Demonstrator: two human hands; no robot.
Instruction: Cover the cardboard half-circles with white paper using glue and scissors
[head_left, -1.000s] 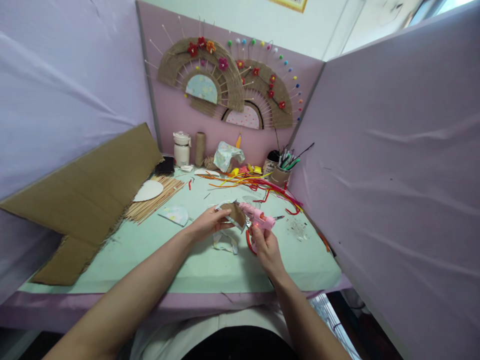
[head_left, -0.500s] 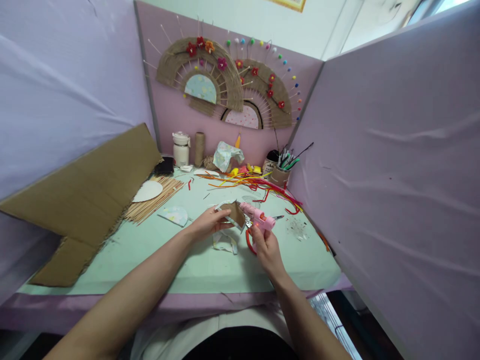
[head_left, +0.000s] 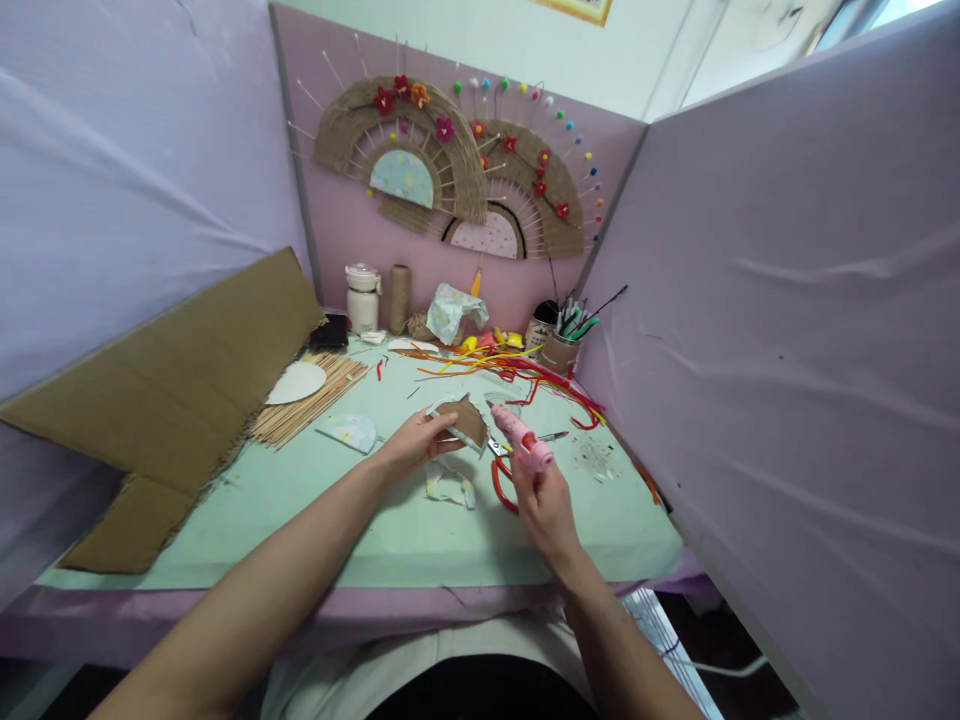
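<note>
My left hand [head_left: 420, 442] is closed on the edge of a small cardboard piece [head_left: 468, 422], its brown face up and patterned cloth folded along its rim. In my right hand [head_left: 546, 505] is a pink hot glue gun [head_left: 523, 438], gripped by the handle. Its nozzle points up and left, a little apart from the cardboard. Red-handled scissors [head_left: 505, 486] lie on the table between my hands, partly beside the cardboard. A patterned cloth scrap [head_left: 451, 485] rests just below my left hand. A cloth-covered half-round piece [head_left: 351, 432] lies to the left.
Thin wooden sticks [head_left: 315, 405] and a large cardboard sheet [head_left: 180, 390] occupy the left side. Orange, yellow and red pipe cleaners [head_left: 525, 365] spread across the back. A white jar [head_left: 363, 298], a twine spool [head_left: 400, 298] and a pen holder [head_left: 561, 350] stand by the pink back panel.
My right hand has drawn the glue gun right and slightly down, away from the cardboard. More of the cardboard and scissors shows. My left hand has barely moved.
</note>
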